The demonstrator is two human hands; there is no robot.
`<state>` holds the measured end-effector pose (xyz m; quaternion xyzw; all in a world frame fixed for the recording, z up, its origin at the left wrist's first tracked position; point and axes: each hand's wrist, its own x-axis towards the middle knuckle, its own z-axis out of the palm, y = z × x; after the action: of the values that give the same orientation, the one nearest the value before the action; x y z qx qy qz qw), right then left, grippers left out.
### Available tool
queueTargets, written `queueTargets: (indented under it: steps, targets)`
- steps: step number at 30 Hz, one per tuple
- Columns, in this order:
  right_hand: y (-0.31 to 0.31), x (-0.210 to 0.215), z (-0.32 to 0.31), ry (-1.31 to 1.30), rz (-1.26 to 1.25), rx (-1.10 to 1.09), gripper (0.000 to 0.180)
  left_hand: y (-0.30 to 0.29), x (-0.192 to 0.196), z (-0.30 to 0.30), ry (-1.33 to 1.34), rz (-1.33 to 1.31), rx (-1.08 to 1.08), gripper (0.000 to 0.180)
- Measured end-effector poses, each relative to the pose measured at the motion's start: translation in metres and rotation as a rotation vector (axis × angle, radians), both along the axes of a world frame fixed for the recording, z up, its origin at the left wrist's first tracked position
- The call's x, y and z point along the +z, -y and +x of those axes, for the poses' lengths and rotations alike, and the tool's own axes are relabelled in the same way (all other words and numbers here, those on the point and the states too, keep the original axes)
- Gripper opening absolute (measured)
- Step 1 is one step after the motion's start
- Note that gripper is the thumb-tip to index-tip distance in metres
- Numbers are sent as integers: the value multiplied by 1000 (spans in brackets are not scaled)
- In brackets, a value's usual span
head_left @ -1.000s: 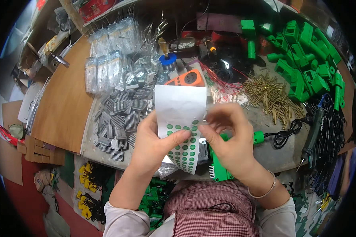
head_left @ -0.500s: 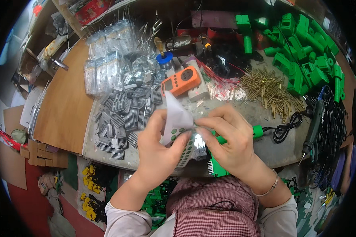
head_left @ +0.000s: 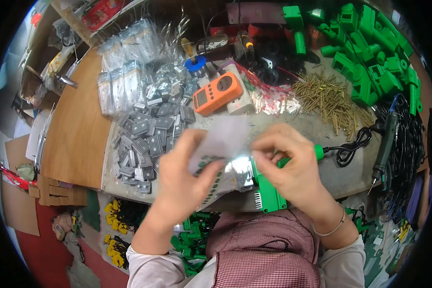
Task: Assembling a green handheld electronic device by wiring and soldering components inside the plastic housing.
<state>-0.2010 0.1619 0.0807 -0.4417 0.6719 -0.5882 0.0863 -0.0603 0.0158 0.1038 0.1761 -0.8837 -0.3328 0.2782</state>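
Note:
My left hand (head_left: 177, 180) pinches a white sheet of round green stickers (head_left: 223, 139) between thumb and fingers; the sheet's upper part is curled over and blurred. Just to its right, my right hand (head_left: 293, 165) has its thumb and index finger pinched together, apart from the sheet. Whatever sits between those fingertips is too small to make out. Partly under the right hand lies a green plastic tool (head_left: 273, 198) with a row of white teeth and a black cord (head_left: 350, 149). A shiny clear plastic piece (head_left: 240, 174) lies beside it.
Grey ribbed blocks (head_left: 146, 137) and bagged metal parts (head_left: 125, 86) are heaped on the left. An orange meter (head_left: 217, 93) stands at the middle back. Brass rods (head_left: 329, 98), green housings (head_left: 365, 57) and a dark green electric screwdriver (head_left: 386, 144) are on the right.
My right hand has pulled away from the sticker sheet toward the right. The left hand has shifted slightly left and the sheet's top has flopped over to the right.

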Motion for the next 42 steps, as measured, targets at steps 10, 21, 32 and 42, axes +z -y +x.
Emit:
queueTargets:
  steps: [10,21,32,42]
  targets:
    - [-77,-46,-3,69,223,-210,9,164,-10,12,107,-465,411,77]
    - [-116,-76,12,-191,173,-104,12,13,-36,-19,224,-255,-187,56]
    - [-141,-98,-40,62,32,-614,8,-65,-37,-130,540,-360,-515,62]
    - [-161,-116,-37,85,26,-505,6,-9,122,-69,-373,406,-478,50]
